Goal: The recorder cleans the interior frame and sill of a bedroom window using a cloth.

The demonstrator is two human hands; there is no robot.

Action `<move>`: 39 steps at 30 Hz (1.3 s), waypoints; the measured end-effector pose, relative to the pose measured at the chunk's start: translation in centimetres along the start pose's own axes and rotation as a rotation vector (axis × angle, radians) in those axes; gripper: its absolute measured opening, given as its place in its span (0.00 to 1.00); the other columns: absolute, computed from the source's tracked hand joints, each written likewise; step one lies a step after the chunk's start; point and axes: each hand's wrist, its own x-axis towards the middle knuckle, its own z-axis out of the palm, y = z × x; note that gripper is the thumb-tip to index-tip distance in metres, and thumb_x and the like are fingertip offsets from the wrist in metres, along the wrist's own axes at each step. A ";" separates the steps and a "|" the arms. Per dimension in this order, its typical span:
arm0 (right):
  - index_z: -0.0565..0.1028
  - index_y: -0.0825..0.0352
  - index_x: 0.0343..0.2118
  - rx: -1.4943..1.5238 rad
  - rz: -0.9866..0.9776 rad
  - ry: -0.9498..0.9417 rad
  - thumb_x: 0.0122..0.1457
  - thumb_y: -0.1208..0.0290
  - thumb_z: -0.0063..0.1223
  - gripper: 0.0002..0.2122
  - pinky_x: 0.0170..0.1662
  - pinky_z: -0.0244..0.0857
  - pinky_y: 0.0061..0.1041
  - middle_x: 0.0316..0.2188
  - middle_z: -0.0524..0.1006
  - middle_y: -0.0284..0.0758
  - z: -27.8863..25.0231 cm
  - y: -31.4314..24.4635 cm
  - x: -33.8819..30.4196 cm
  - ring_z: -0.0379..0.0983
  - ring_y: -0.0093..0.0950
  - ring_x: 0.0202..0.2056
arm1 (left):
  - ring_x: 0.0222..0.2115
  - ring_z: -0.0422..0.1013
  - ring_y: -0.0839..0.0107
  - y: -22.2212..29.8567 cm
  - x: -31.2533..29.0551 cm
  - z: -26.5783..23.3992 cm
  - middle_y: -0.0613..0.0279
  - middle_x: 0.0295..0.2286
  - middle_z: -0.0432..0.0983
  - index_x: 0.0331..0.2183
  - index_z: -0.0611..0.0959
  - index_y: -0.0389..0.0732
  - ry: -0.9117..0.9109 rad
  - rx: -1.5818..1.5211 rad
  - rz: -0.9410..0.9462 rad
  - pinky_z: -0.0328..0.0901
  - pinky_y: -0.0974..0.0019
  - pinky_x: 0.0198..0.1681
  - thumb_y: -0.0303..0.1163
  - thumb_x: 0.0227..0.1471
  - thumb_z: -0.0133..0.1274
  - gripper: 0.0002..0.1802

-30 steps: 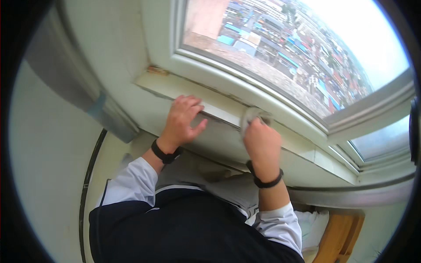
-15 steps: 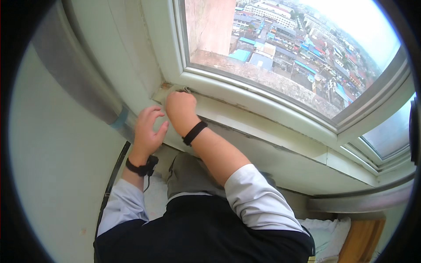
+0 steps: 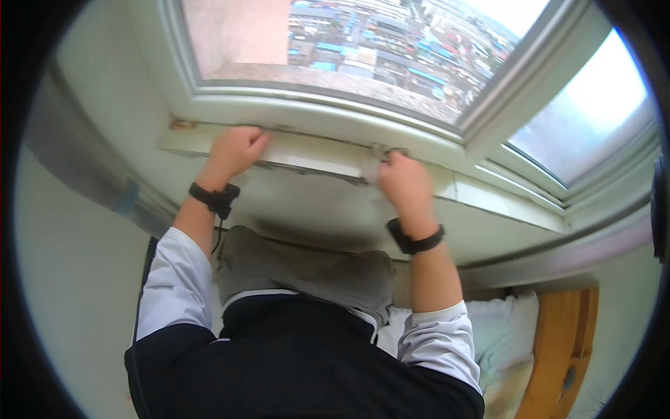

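One pale window frame (image 3: 314,108) spans the upper part of the picture, holding a wide glass pane (image 3: 363,56) with tightly packed rooftops beyond it; at lower right, white and pale-green bedding (image 3: 516,314) lies beside a wooden board (image 3: 558,342).

Your two forearms rise from the lower edge in rolled white sleeves, well apart, each wrist banded in black. Your left arm angles up to the left of centre, its hand (image 3: 237,150) at the left stretch of a narrow, cream-coloured sill (image 3: 314,153). Your right arm stands nearly upright right of centre, its hand (image 3: 407,183) tipped toward the sill's middle.

Your left fingers curl into a loose fist against the sill, knuckles toward the window; whether they enclose anything, you cannot tell from this view. Your right fingers draw together on a greyish cloth (image 3: 378,151), bunched at the fingertips, lying against the sill just below the window frame. Blur over that hand hides how each finger sits.
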 end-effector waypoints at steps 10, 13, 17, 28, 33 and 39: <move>0.85 0.60 0.49 -0.385 0.752 -0.124 0.63 0.53 0.52 0.20 0.56 0.73 0.39 0.52 0.82 0.46 -9.2 28.5 1.4 0.79 0.43 0.55 | 0.24 0.73 0.45 0.5 0.2 2.3 0.51 0.20 0.76 0.19 0.80 0.42 0.022 0.180 -0.001 0.65 0.47 0.26 0.45 0.54 0.57 0.20; 0.86 0.60 0.47 -0.555 0.733 -0.178 0.62 0.59 0.54 0.17 0.53 0.75 0.38 0.50 0.84 0.44 -8.3 30.3 1.9 0.81 0.42 0.53 | 0.24 0.73 0.45 0.7 0.0 2.5 0.52 0.20 0.76 0.18 0.80 0.42 0.045 0.159 0.016 0.65 0.47 0.26 0.44 0.53 0.57 0.19; 0.88 0.58 0.40 -0.673 0.575 -0.096 0.59 0.65 0.55 0.12 0.45 0.78 0.38 0.45 0.86 0.39 -6.8 28.0 2.0 0.83 0.42 0.46 | 0.22 0.71 0.46 0.4 -0.5 2.1 0.51 0.18 0.73 0.17 0.77 0.41 0.091 0.110 0.070 0.63 0.48 0.25 0.43 0.54 0.58 0.20; 0.78 0.55 0.16 -0.264 -0.457 0.389 0.45 0.70 0.60 0.04 0.25 0.67 0.36 0.16 0.76 0.35 4.6 -5.7 0.1 0.76 0.37 0.22 | 0.23 0.71 0.46 0.4 0.0 1.5 0.52 0.19 0.73 0.18 0.77 0.42 0.085 0.136 0.123 0.62 0.48 0.25 0.43 0.53 0.59 0.20; 0.89 0.53 0.37 -0.123 -0.193 -0.304 0.55 0.65 0.65 0.08 0.44 0.77 0.28 0.39 0.88 0.31 3.6 -18.7 2.2 0.85 0.29 0.44 | 0.25 0.72 0.44 -1.0 -0.5 3.0 0.49 0.22 0.74 0.20 0.78 0.41 0.092 0.224 0.075 0.62 0.45 0.26 0.43 0.54 0.59 0.19; 0.89 0.52 0.36 -0.080 -0.345 -0.265 0.55 0.63 0.65 0.07 0.43 0.74 0.29 0.37 0.87 0.30 3.3 -14.1 1.0 0.84 0.29 0.43 | 0.22 0.67 0.45 -0.6 -0.9 3.1 0.48 0.20 0.70 0.20 0.75 0.39 0.102 0.164 0.115 0.60 0.48 0.26 0.43 0.60 0.58 0.23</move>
